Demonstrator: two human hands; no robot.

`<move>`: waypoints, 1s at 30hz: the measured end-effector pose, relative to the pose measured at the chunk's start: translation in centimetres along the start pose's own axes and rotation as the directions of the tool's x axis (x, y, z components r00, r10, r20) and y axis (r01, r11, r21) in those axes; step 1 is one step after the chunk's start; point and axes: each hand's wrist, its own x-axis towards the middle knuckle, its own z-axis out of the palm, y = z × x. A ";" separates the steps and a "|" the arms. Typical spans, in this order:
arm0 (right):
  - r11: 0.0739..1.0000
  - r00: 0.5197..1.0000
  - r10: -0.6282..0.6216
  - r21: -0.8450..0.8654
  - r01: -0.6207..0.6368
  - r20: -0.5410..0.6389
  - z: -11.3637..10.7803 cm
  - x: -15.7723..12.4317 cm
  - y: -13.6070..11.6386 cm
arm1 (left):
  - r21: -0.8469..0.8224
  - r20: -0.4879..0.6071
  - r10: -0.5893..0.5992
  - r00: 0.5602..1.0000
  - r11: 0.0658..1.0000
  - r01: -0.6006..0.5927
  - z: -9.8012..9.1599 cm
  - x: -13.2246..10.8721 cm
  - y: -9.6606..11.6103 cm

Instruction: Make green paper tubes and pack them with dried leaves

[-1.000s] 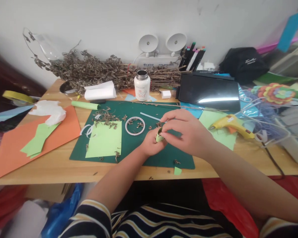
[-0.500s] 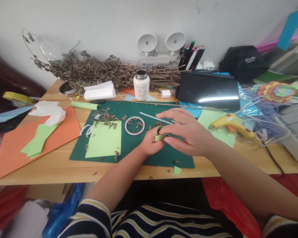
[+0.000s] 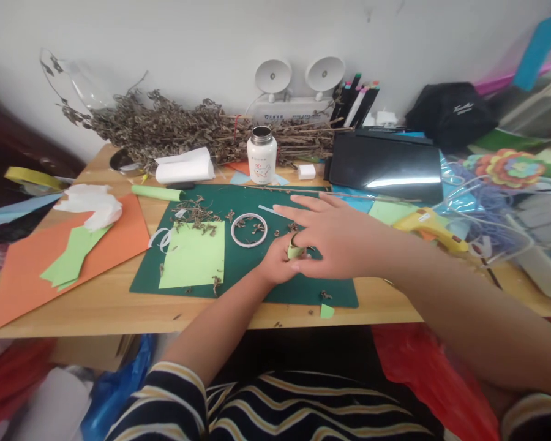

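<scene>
Your right hand [image 3: 340, 242] had opened from its pinch at the paper roll [image 3: 294, 251] — now spread wide just beside it — apparently leaving your left hand [image 3: 275, 262], its grip closed around the roll above the green mat [image 3: 241, 260], to steady it alone.

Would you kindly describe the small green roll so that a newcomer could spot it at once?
Find the dark green mat on the wooden table. Over its right half, the left hand holds the small green roll. Unlike the longer green roll at the mat's far left corner, it is gripped.
</scene>
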 end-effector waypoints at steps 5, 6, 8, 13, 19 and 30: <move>0.998 0.994 -0.061 0.013 0.060 0.090 -1.7 -0.1 0.6 | -0.043 -0.001 -0.001 1.000 0.999 0.001 0.1 -0.1 -0.2; 0.996 0.995 -0.083 0.040 0.081 0.055 -2.0 -0.4 0.9 | -0.046 0.000 -0.002 1.000 0.999 0.002 0.1 -0.2 -0.2; 0.988 0.993 -0.121 0.095 0.122 -0.019 -2.4 -1.1 1.4 | -0.045 0.010 -0.002 1.000 0.999 0.003 0.0 -0.2 -0.1; 0.991 0.991 -0.133 0.017 0.133 0.000 -2.1 -0.7 1.5 | -0.025 0.005 0.008 1.000 1.000 -0.008 0.1 -0.2 0.1; 0.983 0.980 -0.169 -0.058 0.176 0.106 -0.8 1.9 0.3 | -0.027 -0.019 -0.004 1.000 1.000 0.003 0.2 -0.3 -0.4; 0.958 0.986 -0.093 0.259 0.126 -0.136 -3.0 -0.5 2.8 | -0.017 0.037 -0.101 0.994 0.995 0.102 -0.2 -0.3 0.5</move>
